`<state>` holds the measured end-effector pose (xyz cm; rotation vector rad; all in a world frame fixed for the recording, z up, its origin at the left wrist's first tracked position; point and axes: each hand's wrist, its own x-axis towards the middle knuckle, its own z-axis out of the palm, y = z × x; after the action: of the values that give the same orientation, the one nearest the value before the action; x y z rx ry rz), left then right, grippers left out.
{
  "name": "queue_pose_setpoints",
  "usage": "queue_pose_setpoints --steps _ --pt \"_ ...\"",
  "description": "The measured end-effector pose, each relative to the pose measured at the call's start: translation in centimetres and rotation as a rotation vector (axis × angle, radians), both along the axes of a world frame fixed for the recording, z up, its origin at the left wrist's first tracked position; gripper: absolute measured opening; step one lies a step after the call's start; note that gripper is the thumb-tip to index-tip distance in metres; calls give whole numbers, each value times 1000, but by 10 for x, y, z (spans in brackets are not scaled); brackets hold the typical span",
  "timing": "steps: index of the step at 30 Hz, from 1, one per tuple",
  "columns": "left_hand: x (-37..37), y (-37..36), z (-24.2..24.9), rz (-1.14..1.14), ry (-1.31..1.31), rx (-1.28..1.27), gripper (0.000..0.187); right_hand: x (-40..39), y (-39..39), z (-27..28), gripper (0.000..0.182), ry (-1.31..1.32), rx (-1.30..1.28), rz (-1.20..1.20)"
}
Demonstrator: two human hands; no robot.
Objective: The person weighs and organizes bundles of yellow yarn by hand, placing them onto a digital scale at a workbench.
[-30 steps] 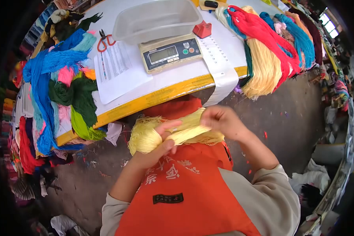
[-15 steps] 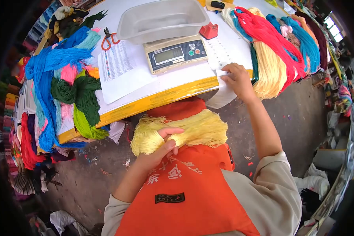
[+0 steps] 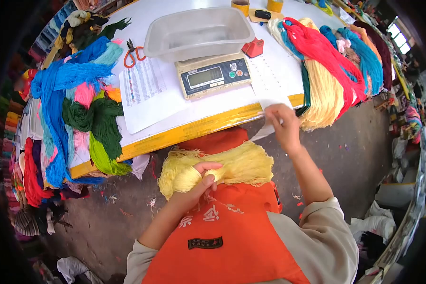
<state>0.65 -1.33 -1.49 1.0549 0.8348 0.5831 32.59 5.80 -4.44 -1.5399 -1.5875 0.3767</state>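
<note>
My left hand [image 3: 199,182] is wrapped round a hank of pale yellow yarn [image 3: 245,163], which spreads out to both sides in front of my orange apron [image 3: 227,255]. At the yellow-taped table edge, my right hand [image 3: 284,128] pinches with thumb and fingertips at a white paper strip [image 3: 271,97]. Small printed marks run along this strip on the tabletop, and its lower end hangs over the edge below my hand. The fingertips partly cover the spot where they meet the paper.
A digital scale [image 3: 213,78] carries a translucent plastic tub [image 3: 199,35]. Around it are red-handled scissors [image 3: 131,54], a printed chart [image 3: 144,90] and a red block [image 3: 253,48]. Blue yarn hanks [image 3: 71,75] lie left; red yarn [image 3: 324,59] and other colours lie right.
My right hand has moved down toward me, from the tabletop to the table's front edge. The left hand keeps its hold on the yellow yarn. The view has shifted slightly.
</note>
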Motion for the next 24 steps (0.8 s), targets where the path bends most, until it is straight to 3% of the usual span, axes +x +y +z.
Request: queue_pose_setpoints --steps 4,7,12,24 --pt "5 1 0 20 13 35 32 -39 -34 42 6 24 18 533" --pt "12 -1 -8 54 12 131 34 -64 -45 67 7 -96 28 853" --pt "14 -2 -9 -9 129 408 39 -86 -48 67 8 -255 97 878" --pt "9 -5 -3 -22 143 277 41 -95 -54 57 13 -226 114 773"
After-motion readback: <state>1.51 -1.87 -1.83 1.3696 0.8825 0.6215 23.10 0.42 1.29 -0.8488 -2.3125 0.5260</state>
